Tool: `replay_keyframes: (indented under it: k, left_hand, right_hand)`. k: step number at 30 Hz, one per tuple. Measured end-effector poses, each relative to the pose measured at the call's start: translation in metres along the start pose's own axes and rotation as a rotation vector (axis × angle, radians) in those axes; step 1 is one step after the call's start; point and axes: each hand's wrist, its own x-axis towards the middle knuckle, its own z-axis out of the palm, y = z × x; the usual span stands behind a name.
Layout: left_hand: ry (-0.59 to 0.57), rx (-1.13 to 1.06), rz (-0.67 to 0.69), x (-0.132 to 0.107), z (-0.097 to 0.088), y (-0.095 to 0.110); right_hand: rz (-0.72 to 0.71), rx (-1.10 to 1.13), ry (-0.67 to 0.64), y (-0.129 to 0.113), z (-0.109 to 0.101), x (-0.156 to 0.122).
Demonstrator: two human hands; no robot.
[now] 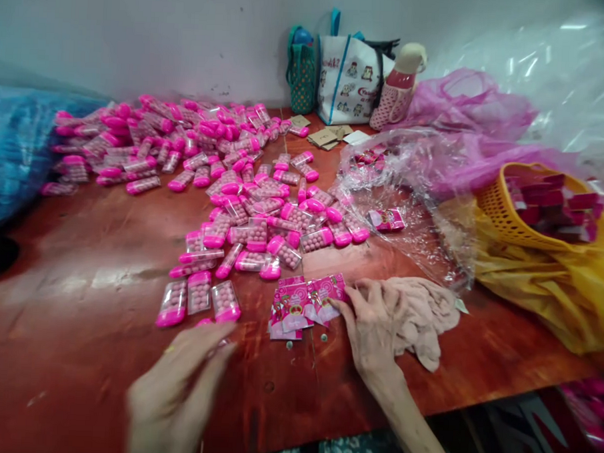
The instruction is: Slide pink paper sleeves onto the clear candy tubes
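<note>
My left hand, blurred by motion, is at the front left with thumb and fingers closed together. A bit of pink shows at its fingertips, but what it grips is mostly hidden. Just beyond it stand clear candy boxes with pink caps and round pink candies inside. My right hand has its thumb and index finger on the edge of a pink printed paper sleeve. This sleeve lies over a small stack of flat matching sleeves. A crumpled beige cloth sits beside and under the right hand.
A large heap of candy boxes spreads across the back. A clear plastic bag with pink packs lies right of centre. Farther right is a yellow basket of pink packs on a yellow bag. A tote bag stands by the wall.
</note>
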Motion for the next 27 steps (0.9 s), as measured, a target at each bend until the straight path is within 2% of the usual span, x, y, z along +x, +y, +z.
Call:
replay_keyframes:
  k: [2, 3, 5, 7, 11, 14, 16, 18, 20, 24, 26, 27]
  left_hand:
    - [-0.203, 0.231, 0.285, 0.003, 0.031, 0.000]
    - [-0.306, 0.298, 0.357, 0.005, 0.046, -0.002]
    - [-0.408, 0.403, 0.423, 0.007, 0.071, -0.010]
    - [-0.426, 0.465, 0.450, 0.004, 0.083, -0.019]
    - [-0.419, 0.479, 0.472, -0.004, 0.082, -0.029]
    - [-0.401, 0.419, 0.473, -0.004, 0.076, -0.028]
    - [-0.349, 0.317, 0.469, -0.001, 0.073, -0.023]
    - [-0.265, 0.184, 0.409, 0.003, 0.069, -0.014]
    - [-0.205, 0.023, 0.251, 0.006, 0.066, -0.002]
    - [-0.280, -0.440, -0.246, 0.013, 0.071, 0.018]
    - [-0.286, -0.618, -0.378, 0.014, 0.077, 0.021]
    - [-0.268, -0.670, -0.397, 0.015, 0.080, 0.020]
  right_hand:
    - [0.022, 0.032, 0.003, -0.002, 0.002, 0.000]
    - [0.031, 0.051, 0.010, -0.002, 0.003, 0.000]
    - [0.039, 0.072, 0.022, -0.002, 0.003, 0.000]
    - [0.031, 0.058, 0.027, -0.002, 0.003, 0.002]
    - [0.015, 0.015, 0.031, -0.001, 0.007, 0.004]
    - [0.003, 0.028, 0.033, 0.000, 0.007, 0.003]
    - [-0.007, 0.077, 0.057, -0.001, 0.003, 0.002]
    - [-0.035, 0.190, 0.110, -0.004, -0.002, -0.001]
    - [-0.087, 0.331, 0.162, -0.010, -0.007, -0.004]
    - [-0.189, 0.528, 0.154, -0.025, -0.015, -0.012]
    - [-0.143, 0.639, 0.101, -0.033, -0.019, -0.015]
    - [-0.077, 0.716, 0.056, -0.036, -0.020, -0.016]
